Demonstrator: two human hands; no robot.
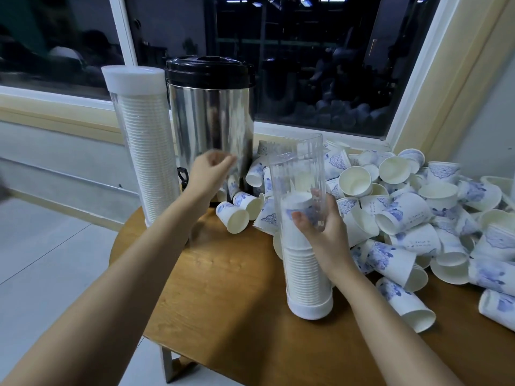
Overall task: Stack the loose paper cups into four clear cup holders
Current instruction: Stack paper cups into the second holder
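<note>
Right hand (326, 224): we grip the holder (296, 168), part-filled with nested cups (305, 271).
Left hand (210, 171): blurred beside loose cups (398, 213); grip unclear to us.
Far holder (143, 151): full.

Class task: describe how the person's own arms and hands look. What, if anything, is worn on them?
The left arm and right arm are bare up to the frame's edge: no sleeves, gloves, watch or bracelets show. The left hand is motion-blurred; the right hand shows no rings.
</note>
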